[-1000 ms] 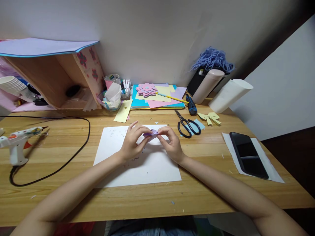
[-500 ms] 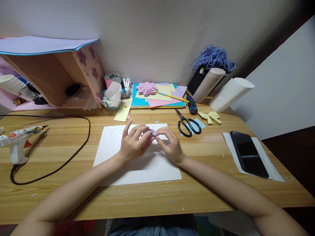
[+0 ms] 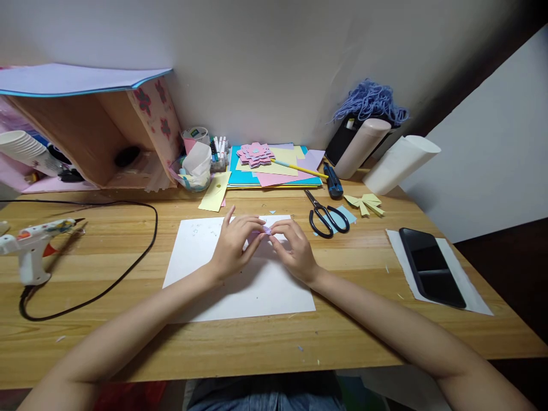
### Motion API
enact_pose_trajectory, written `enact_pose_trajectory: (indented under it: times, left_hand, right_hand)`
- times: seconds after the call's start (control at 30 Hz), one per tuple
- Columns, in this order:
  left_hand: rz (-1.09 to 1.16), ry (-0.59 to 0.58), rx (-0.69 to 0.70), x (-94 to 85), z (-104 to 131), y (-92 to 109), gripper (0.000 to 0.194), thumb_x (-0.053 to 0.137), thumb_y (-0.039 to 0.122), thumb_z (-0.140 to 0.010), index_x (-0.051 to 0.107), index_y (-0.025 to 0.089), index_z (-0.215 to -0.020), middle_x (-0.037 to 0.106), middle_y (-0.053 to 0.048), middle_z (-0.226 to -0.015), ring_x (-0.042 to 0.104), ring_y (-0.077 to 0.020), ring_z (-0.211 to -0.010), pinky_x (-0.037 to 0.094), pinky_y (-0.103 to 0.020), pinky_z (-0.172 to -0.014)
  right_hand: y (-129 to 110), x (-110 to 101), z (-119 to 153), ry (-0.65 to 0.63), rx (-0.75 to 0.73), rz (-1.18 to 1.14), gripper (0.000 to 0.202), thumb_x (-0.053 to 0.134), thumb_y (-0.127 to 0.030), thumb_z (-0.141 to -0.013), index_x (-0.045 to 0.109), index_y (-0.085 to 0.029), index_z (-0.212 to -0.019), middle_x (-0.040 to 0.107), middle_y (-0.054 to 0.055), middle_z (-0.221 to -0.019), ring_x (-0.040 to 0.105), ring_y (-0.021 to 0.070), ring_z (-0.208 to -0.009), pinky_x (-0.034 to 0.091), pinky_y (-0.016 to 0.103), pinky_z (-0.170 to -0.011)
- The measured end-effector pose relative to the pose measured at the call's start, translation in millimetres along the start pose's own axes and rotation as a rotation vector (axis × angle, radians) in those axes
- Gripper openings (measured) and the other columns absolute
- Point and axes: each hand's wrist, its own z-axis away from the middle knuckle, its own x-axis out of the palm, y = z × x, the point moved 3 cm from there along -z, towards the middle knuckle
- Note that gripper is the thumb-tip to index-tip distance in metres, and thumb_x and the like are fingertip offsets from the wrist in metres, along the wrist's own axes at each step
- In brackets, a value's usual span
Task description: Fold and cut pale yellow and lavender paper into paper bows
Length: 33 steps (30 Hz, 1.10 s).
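Pinching purple paper [image 3: 267, 230], our left hand [image 3: 232, 245] and right hand [image 3: 297, 251] are seemingly mid-folding; beyond our right fingers, a formed yellow bow [image 3: 365, 204] is lying.

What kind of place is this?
It looks like a craft desk, probably indoors at home. You can tell from the glue gun, the black-handled scissors and the stack of coloured papers against the wall.
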Motion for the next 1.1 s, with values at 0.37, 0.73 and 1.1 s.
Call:
enact_pose_trajectory:
  times: [0.37, 0.73, 1.1]
  left_hand:
    - [0.167, 0.047, -0.060, 1.9, 3.8, -1.5, 0.012, 0.050, 0.017, -0.084, 0.057, 0.022, -0.093, 0.068, 0.001, -0.086, 0.063, -0.0133, -0.079, 0.025, -0.051, -0.107]
    - [0.434, 0.144, -0.243, 11.0, 10.1, -5.5, 0.020, 0.059, 0.018, -0.078, 0.040, 0.021, -0.073, 0.064, 0.002, -0.072, 0.061, -0.0108, -0.068, 0.037, -0.042, -0.100]
    - [0.623, -0.046, -0.482, 17.4, 8.8, -10.4, 0.029, 0.064, 0.027, -0.075, 0.047, 0.020, -0.097, 0.061, -0.002, -0.083, 0.062, -0.0148, -0.080, 0.047, -0.026, -0.071]
  right_hand:
    - [-0.9, -0.3, -0.7, 0.025, -0.008, -0.018, 0.014, 0.052, -0.013, -0.084, 0.054, -0.024, -0.093, 0.058, 0.005, -0.089, 0.055, 0.0203, -0.088, 0.045, 0.037, -0.079]
    - [2.9, 1.8, -4.3, -0.041, 0.151, -0.213, 0.008, 0.056, -0.022, -0.084, 0.057, -0.020, -0.091, 0.057, 0.003, -0.086, 0.055, 0.0166, -0.082, 0.044, 0.032, -0.075]
    - [6.9, 5.6, -3.3, -0.126, 0.245, -0.282, 0.006, 0.052, -0.024, -0.086, 0.055, -0.019, -0.084, 0.056, 0.002, -0.080, 0.053, 0.0142, -0.074, 0.043, 0.027, -0.069]
